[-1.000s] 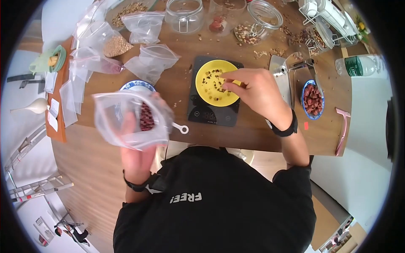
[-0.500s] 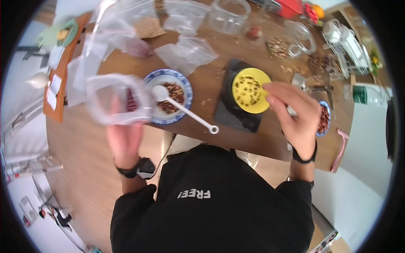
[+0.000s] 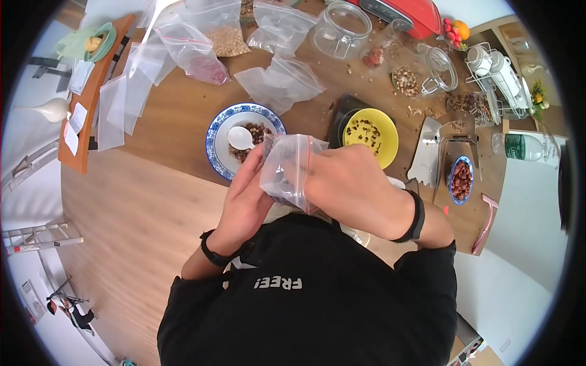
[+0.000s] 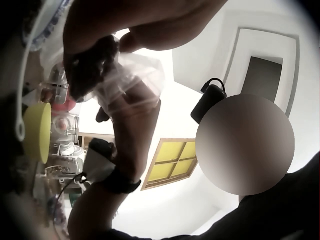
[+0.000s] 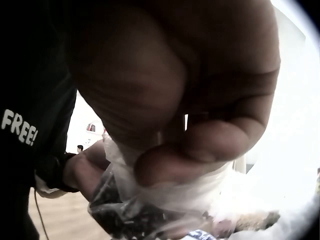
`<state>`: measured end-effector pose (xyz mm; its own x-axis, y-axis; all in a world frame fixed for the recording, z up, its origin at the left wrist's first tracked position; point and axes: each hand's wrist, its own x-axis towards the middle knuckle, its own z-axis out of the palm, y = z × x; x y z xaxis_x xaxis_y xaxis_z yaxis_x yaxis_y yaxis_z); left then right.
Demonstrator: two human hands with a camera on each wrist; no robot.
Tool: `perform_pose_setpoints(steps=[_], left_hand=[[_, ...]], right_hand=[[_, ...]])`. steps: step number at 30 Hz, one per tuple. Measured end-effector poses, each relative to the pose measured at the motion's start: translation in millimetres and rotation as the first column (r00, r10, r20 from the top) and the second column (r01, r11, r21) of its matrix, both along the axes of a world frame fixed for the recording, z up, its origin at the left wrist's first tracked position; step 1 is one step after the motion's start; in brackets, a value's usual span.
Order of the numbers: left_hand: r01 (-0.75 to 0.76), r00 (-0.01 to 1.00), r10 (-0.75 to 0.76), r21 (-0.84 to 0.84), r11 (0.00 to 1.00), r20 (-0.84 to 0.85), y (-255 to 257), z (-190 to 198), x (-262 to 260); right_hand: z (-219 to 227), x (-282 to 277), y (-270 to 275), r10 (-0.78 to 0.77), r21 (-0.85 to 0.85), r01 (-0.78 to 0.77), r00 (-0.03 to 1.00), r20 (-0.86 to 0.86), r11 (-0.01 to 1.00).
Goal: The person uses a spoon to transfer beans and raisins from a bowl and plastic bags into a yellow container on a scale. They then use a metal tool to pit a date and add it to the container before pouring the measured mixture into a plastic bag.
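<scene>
My left hand (image 3: 243, 210) holds a clear zip bag (image 3: 282, 171) from below and the side, its fingers curled round the film. Dark contents show through the lower bag (image 5: 127, 220) in the right wrist view. My right hand (image 3: 351, 189) is at the bag's mouth, fingers bent inward and hidden behind the film from above. Just beyond the hands, a yellow bowl (image 3: 388, 146) with scattered dark pieces sits on a black scale (image 3: 340, 116). To the left, a blue-rimmed plate (image 3: 215, 135) holds mixed brown pieces and a white spoon (image 3: 240, 138).
Several zip bags (image 3: 281, 82) lie at the back left. Glass jars (image 3: 342, 30) and spilled bits stand along the back. On the right are a metal scraper-like plate (image 3: 425, 152), a small bowl of red dried fruit (image 3: 462, 181), a pink peeler-like tool (image 3: 486, 222) and a bottle (image 3: 524, 147).
My right hand has left the yellow bowl and come left to the bag's mouth. My left hand has brought the bag rightward, in front of the plate, tilting its mouth toward the right hand.
</scene>
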<state>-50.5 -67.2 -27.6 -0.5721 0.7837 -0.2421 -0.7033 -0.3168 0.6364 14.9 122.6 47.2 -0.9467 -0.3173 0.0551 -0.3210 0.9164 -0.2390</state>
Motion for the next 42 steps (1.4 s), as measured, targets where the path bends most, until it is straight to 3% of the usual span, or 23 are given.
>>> perform_pose_setpoints(steps=[3, 5, 8, 9, 11, 16, 19, 21, 24, 26, 27, 28, 29, 31, 32, 34, 37, 40, 42], left_hand=[[0.025, 1.0, -0.025, -0.074, 0.997, -0.002, -2.2, -1.0, 0.8], [0.019, 1.0, -0.019, -0.003, 1.0, -0.015, -3.6, 1.8, 0.1], [-0.027, 1.0, 0.026, 0.1, 0.995, 0.016, -7.7, -8.2, -1.0], [-0.028, 1.0, 0.026, 0.101, 0.995, 0.017, -8.7, -8.7, -1.6], [-0.11, 0.994, 0.11, 0.009, 0.994, -0.006, -10.5, -9.6, -3.6], [-0.133, 0.988, 0.134, -0.013, 0.991, 0.075, -12.2, -14.1, -6.0], [-0.026, 0.998, 0.025, 0.02, 0.999, 0.058, -2.3, -12.2, -0.6], [-0.077, 0.991, 0.087, -0.101, 0.992, 0.099, 4.1, -4.9, 3.3], [-0.132, 0.987, 0.14, -0.109, 0.985, 0.073, 2.1, -4.4, -8.0], [-0.116, 0.986, 0.124, -0.075, 0.99, 0.115, -16.0, -6.4, -25.3], [-0.186, 0.973, 0.181, 0.026, 0.982, 0.142, -21.5, -4.4, -35.2], [-0.258, 0.957, 0.236, 0.122, 0.958, 0.17, -27.8, -2.4, -46.0], [-0.267, 0.957, 0.249, 0.114, 0.957, 0.152, -36.2, -2.5, -58.5], [-0.432, 0.899, 0.402, 0.191, 0.881, 0.177, -54.6, -6.9, -83.9], [-0.439, 0.896, 0.416, 0.184, 0.879, 0.154, -59.6, -10.4, -96.7], [-0.616, 0.788, 0.615, -0.038, 0.787, -0.032, -67.3, -25.3, -121.4], [-0.55, 0.835, 0.549, -0.026, 0.835, -0.03, -91.5, -69.7, -161.7], [-0.556, 0.83, 0.542, -0.138, 0.819, -0.132, -75.0, -73.7, -165.0], [-0.535, 0.842, 0.519, -0.099, 0.839, -0.148, -61.9, -68.0, -160.4]], right_hand=[[-1.7, -2.2, 1.3, 0.043, 0.037, -0.046, 0.996, 0.084, 0.998], [-2.8, -2.3, 1.2, 0.053, -0.123, -0.069, 0.99, -0.129, 0.99], [3.7, -2.4, 6.2, 0.035, -0.242, -0.101, 0.965, -0.262, 0.965], [3.1, -0.9, 8.4, 0.035, -0.242, -0.101, 0.965, -0.261, 0.965], [1.2, 2.2, 14.2, -0.077, -0.398, -0.101, 0.91, -0.406, 0.912], [-3.5, 6.2, 23.1, -0.095, -0.487, -0.119, 0.915, -0.393, 0.865], [-3.7, 10.2, 21.3, -0.116, -0.489, -0.095, 0.916, -0.384, 0.867], [-0.1, 14.8, 27.2, -0.125, -0.488, -0.091, 0.911, -0.393, 0.868], [4.6, 30.3, 47.4, -0.24, -0.54, -0.011, 0.888, -0.393, 0.842], [-0.7, 45.0, 60.2, -0.461, -0.489, 0.291, 0.845, -0.273, 0.822], [-5.6, 52.3, 67.0, -0.46, -0.495, 0.286, 0.844, -0.276, 0.82], [-12.6, 59.0, 73.3, -0.502, -0.348, 0.423, 0.847, -0.175, 0.836], [-20.2, 62.4, 77.7, -0.548, -0.186, 0.527, 0.832, -0.082, 0.829], [-34.4, 66.2, 77.1, -0.575, -0.215, 0.544, 0.81, -0.115, 0.811], [-40.4, 68.2, 77.5, -0.61, -0.22, 0.576, 0.779, -0.146, 0.788], [-47.8, 77.6, 81.9, -0.598, -0.3, 0.537, 0.783, -0.17, 0.788], [-50.1, 90.8, 85.4, -0.715, -0.433, 0.611, 0.688, -0.123, 0.663], [-49.5, 102.1, 87.9, -0.746, -0.479, 0.623, 0.657, -0.108, 0.618], [-52.3, 107.5, 90.3, -0.744, -0.488, 0.611, 0.655, -0.131, 0.624]])
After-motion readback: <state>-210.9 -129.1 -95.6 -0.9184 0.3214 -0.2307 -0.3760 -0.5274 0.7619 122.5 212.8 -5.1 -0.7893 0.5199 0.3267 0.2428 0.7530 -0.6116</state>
